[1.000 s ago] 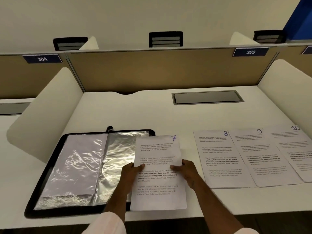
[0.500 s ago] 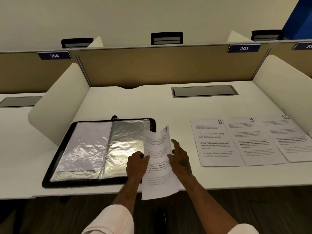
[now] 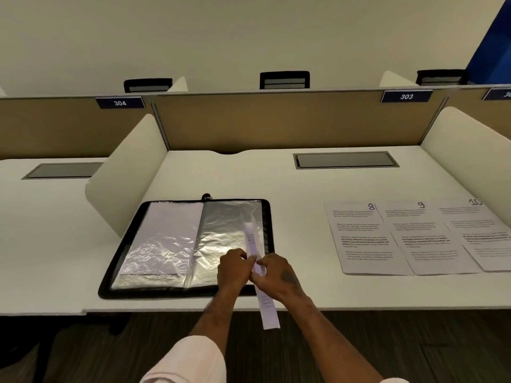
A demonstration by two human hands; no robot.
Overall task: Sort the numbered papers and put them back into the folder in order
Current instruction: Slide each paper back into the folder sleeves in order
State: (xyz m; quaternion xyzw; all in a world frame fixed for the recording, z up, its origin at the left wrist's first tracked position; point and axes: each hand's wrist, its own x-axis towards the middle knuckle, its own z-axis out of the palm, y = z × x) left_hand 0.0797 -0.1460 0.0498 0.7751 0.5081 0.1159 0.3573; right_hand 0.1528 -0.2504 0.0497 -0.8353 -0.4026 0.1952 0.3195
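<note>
A black folder (image 3: 125,244) lies open on the white desk, showing shiny plastic sleeves; its left sleeve holds a paper. Above its right page I hold one printed sheet (image 3: 252,239) almost edge-on, so it looks like a narrow strip; its number is hidden now. My left hand (image 3: 233,268) and my right hand (image 3: 276,276) pinch this sheet from both sides near its middle. Its lower end hangs past the desk's front edge. Papers numbered 8 (image 3: 362,239), 9 (image 3: 425,239) and 10 (image 3: 481,233) lie overlapping in a row to the right.
The desk (image 3: 304,194) has curved white side dividers (image 3: 124,172) left and right and a tan back panel. A grey cable hatch (image 3: 345,160) is set in the desk at the back. Dark floor shows below the front edge.
The sheet marked 7 lay flat by the folder; both hands lifted it and turned it on edge, moving it left over the folder's right sleeve. My view pulled back.
</note>
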